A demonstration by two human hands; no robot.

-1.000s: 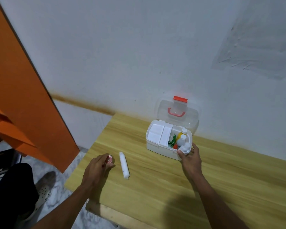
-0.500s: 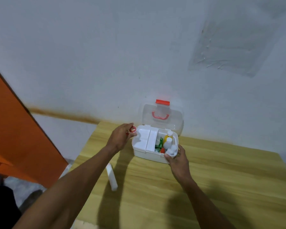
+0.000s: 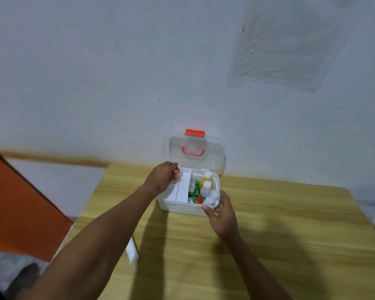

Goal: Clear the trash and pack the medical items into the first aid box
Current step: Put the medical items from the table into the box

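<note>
Pinched by left hand [image 3: 162, 179]: small red round object [image 3: 177, 171], just above left end of white plastic first aid box [image 3: 182, 209]. Box open, clear lid up, red latch on top. At its right end inside: yellow bottle [image 3: 205, 181] and white bottles, upright. At its near right corner: right hand [image 3: 221, 215], gripping the rim. Under it: pale wooden worktop [image 3: 279, 234]. Well left of box: white roll [image 3: 132, 252], flat, partly behind forearm.

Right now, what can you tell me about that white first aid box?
The first aid box is white plastic, standing open on the wooden table. Its clear lid, with red handle and red latch, stands upright. Inside are a white tray at left and small bottles at right. The right hand holds its front right corner; the left hand, pinching a small red item, is over its rear left corner.
</note>
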